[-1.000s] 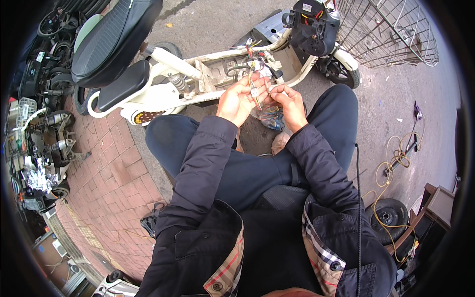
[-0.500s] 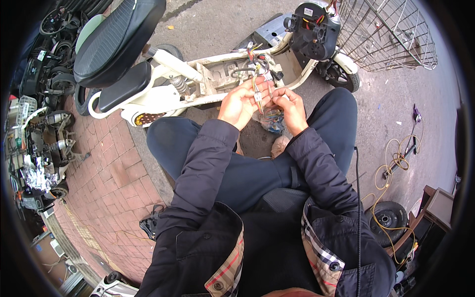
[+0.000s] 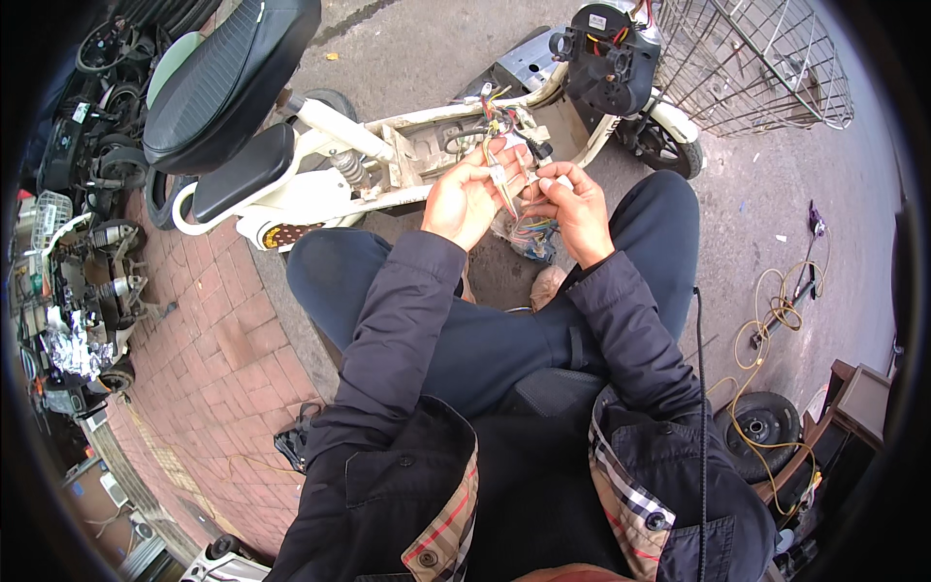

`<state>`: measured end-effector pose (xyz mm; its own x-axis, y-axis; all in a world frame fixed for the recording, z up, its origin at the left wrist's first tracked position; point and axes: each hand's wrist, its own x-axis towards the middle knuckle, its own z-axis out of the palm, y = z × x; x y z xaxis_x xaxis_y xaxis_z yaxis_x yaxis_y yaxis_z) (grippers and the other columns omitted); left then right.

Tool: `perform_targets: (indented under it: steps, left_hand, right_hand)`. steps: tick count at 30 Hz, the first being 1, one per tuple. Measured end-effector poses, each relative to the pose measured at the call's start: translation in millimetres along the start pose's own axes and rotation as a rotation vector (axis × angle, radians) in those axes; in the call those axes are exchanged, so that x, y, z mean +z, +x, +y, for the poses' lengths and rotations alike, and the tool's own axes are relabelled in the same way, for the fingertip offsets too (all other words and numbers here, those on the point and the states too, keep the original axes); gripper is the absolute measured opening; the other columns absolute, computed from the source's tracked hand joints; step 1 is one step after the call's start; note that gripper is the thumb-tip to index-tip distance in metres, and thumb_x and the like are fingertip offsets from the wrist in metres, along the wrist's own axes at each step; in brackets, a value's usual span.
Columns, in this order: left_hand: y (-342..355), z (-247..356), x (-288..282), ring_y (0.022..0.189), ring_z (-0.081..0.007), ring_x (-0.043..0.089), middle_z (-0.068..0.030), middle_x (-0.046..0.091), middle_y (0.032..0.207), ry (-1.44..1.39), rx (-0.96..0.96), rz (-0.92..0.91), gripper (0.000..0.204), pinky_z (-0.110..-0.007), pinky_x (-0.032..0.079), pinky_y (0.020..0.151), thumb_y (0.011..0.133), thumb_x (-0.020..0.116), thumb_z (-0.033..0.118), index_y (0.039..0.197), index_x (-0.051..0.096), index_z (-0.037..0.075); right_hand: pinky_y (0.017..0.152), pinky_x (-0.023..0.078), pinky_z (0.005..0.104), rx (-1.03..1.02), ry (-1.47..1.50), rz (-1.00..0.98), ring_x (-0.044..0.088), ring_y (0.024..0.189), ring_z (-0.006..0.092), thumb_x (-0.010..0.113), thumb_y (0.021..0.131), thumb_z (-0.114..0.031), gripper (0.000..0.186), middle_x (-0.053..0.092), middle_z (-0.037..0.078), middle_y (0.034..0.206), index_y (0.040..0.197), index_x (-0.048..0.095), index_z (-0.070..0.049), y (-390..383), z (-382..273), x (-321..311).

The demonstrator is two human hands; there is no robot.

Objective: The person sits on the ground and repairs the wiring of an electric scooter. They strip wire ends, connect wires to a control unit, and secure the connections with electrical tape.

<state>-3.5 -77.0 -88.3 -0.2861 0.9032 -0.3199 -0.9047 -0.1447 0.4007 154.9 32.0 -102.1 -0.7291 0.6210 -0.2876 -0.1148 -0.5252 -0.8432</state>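
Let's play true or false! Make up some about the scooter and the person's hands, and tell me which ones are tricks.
1. The left hand has thin wires in it. True.
2. The right hand wears a glove. False: it is bare.
3. The scooter's big seat is red. False: it is black.
4. A wire basket is at the scooter's front. True.
5. Red brick paving lies to the person's left. True.
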Motion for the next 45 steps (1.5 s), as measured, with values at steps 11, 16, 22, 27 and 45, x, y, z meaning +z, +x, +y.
perform_targets:
  steps: [11,16,22,27,45]
  left_hand:
    - [-4.3,-4.8,1.9,0.138,-0.0359,0.050,-0.0268,0.051,0.144,0.135,-0.035,0.008,0.059,-0.044,0.041,0.118,0.091,0.038,-0.003,0.150,0.033,-0.011]
    - [-12.8,-10.3,4.5,0.136,-0.0338,0.053,-0.0249,0.054,0.143,0.279,-0.104,0.082,0.056,-0.044,0.042,0.117,0.090,0.037,-0.005,0.145,0.043,-0.011]
    - [-20.7,-26.2,3.3,0.135,-0.0257,0.054,-0.0156,0.056,0.145,0.523,-0.173,0.171,0.053,-0.039,0.042,0.113,0.093,0.043,-0.006,0.145,0.052,-0.005]
    - [-22.9,-36.6,2.9,0.136,-0.0225,0.051,-0.0142,0.050,0.153,0.631,-0.271,0.097,0.056,-0.037,0.040,0.114,0.095,0.050,-0.002,0.151,0.047,-0.003]
    - [-15.1,-36.1,-6.7,0.113,-0.0218,0.067,-0.0145,0.068,0.123,0.422,-0.121,0.166,0.031,-0.036,0.053,0.100,0.102,0.057,0.008,0.131,0.060,-0.005]
  right_hand:
    - [0.072,0.062,0.0324,0.070,-0.092,0.059,0.071,0.081,0.0172,0.059,0.097,-0.003,0.013,0.071,0.011,0.091,0.109,0.063,0.001,-0.6,7.1,-5.5]
    - [0.077,0.059,0.0333,0.188,-0.147,0.035,0.069,0.084,0.0172,0.059,0.095,-0.010,0.018,0.069,0.008,0.092,0.110,0.062,0.000,-7.2,7.1,-11.6]
    - [0.088,0.055,0.0331,0.287,-0.273,-0.105,0.068,0.092,0.0177,0.061,0.094,-0.020,0.028,0.068,0.006,0.101,0.115,0.061,-0.001,-22.7,0.8,-14.8]
    - [0.069,0.055,0.0255,0.411,-0.321,-0.054,0.067,0.074,0.0114,0.073,0.094,-0.012,0.015,0.070,0.005,0.088,0.101,0.067,0.000,-30.1,5.9,-15.2]
    - [0.076,0.057,0.0283,0.193,-0.224,-0.023,0.070,0.084,0.0133,0.071,0.095,-0.008,0.024,0.074,0.007,0.097,0.117,0.070,0.002,-24.4,4.5,-6.7]
